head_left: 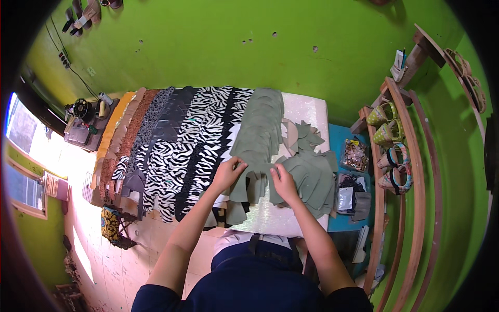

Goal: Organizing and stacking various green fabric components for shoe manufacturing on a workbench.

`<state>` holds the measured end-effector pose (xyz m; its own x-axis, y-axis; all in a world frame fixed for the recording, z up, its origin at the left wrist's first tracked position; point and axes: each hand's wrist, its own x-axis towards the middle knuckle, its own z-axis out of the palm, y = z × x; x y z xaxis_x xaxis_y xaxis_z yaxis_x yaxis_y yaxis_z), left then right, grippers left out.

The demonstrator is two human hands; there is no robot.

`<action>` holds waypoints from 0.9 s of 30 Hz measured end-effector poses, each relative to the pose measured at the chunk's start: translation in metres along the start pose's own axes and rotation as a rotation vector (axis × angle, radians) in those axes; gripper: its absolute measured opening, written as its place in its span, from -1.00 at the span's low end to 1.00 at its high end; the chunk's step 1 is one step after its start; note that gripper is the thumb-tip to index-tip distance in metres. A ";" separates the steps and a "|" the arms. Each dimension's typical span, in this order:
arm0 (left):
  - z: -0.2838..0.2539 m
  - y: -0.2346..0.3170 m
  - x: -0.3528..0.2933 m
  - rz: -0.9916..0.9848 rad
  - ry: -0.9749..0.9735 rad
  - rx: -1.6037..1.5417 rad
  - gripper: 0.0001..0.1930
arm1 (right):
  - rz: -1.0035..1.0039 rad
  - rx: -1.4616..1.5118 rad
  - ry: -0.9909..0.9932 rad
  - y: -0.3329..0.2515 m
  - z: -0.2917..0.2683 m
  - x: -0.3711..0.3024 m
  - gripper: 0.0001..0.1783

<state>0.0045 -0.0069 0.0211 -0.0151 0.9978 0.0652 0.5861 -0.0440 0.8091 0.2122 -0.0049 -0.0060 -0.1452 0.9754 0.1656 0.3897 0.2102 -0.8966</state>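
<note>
Over the table's near side, my left hand (pixel 227 174) and my right hand (pixel 284 185) pinch a grey-green cut piece (pixel 257 176) of fabric or leather between them. Beyond it runs a long row of overlapping grey-green pieces (pixel 260 122). Close by my right hand, more loose grey-green pieces (pixel 315 179) lie in a fanned heap. A few beige pieces (pixel 292 134) rest behind that heap. To the left of my left hand are rows of zebra-print pieces (pixel 200 140) and a black row (pixel 210 158).
The white tabletop (pixel 306 106) meets a green wall. Further left are dark, brown and yellow rows (pixel 115 125) and a sewing machine (pixel 80 109). At right, a blue surface holds a clear box (pixel 356 154) and a bin (pixel 353 197), beside a wooden rack (pixel 413 208) with sandals (pixel 387 130).
</note>
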 end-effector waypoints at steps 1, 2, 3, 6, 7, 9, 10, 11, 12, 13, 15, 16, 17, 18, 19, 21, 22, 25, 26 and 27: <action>-0.005 -0.010 -0.003 -0.021 -0.031 0.042 -0.69 | 0.034 -0.043 0.000 0.006 0.012 -0.003 -0.77; -0.008 -0.019 -0.006 -0.042 -0.063 0.084 -0.69 | 0.068 -0.087 0.001 0.011 0.022 -0.007 -0.77; -0.009 -0.036 -0.010 -0.046 -0.063 0.109 -0.70 | 0.033 -0.086 0.013 0.013 0.035 -0.010 -0.77; -0.014 -0.054 -0.018 -0.169 -0.156 0.128 -0.71 | 0.054 -0.175 0.031 0.024 0.061 -0.022 -0.75; -0.016 -0.057 -0.021 -0.173 -0.177 0.142 -0.71 | 0.093 -0.177 0.037 0.023 0.068 -0.026 -0.74; -0.020 -0.061 -0.020 -0.164 -0.187 0.157 -0.71 | 0.111 -0.192 0.055 0.022 0.077 -0.032 -0.74; -0.021 -0.062 -0.019 -0.160 -0.193 0.173 -0.71 | 0.127 -0.204 0.068 0.020 0.081 -0.035 -0.74; -0.022 -0.062 -0.017 -0.156 -0.222 0.197 -0.71 | 0.130 -0.207 0.075 0.019 0.084 -0.037 -0.74; -0.023 -0.063 -0.014 -0.149 -0.225 0.196 -0.71 | 0.149 -0.221 0.107 0.015 0.087 -0.039 -0.74; -0.022 -0.065 -0.012 -0.117 -0.217 0.206 -0.72 | 0.169 -0.235 0.139 0.012 0.089 -0.040 -0.75; -0.024 -0.066 -0.010 -0.020 -0.196 0.164 -0.72 | 0.202 -0.294 0.132 0.006 0.092 -0.041 -0.75; -0.025 -0.065 -0.009 -0.012 -0.206 0.162 -0.72 | 0.234 -0.348 0.116 0.003 0.092 -0.042 -0.75; -0.025 -0.064 -0.009 -0.010 -0.206 0.208 -0.73 | 0.242 -0.352 0.125 -0.001 0.093 -0.043 -0.75; -0.027 -0.060 -0.010 -0.009 -0.206 0.259 -0.74 | 0.164 -0.426 0.178 -0.006 0.094 -0.046 -0.74; -0.026 -0.061 -0.012 -0.005 -0.214 0.261 -0.74 | 0.086 -0.499 0.229 -0.011 0.096 -0.048 -0.71; -0.025 -0.065 -0.017 0.328 0.030 0.439 -0.76 | -0.008 -0.611 0.249 -0.019 0.097 -0.051 -0.68; -0.024 -0.068 -0.018 0.328 0.027 0.438 -0.76 | -0.112 -0.723 0.261 -0.022 0.098 -0.051 -0.66; -0.021 -0.060 -0.027 0.578 -0.126 0.412 -0.82 | -0.231 -0.792 0.101 -0.019 0.100 -0.055 -0.65; -0.018 -0.061 -0.029 0.579 -0.129 0.410 -0.82 | -0.228 -0.793 0.101 -0.017 0.101 -0.056 -0.65; -0.015 -0.064 -0.031 0.540 -0.214 0.457 -0.81 | -0.211 -0.775 0.077 -0.016 0.103 -0.056 -0.67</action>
<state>-0.0448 -0.0361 -0.0239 0.5022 0.8329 0.2324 0.7467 -0.5533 0.3693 0.1203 -0.0691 -0.0437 -0.2338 0.9059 0.3531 0.8851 0.3487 -0.3082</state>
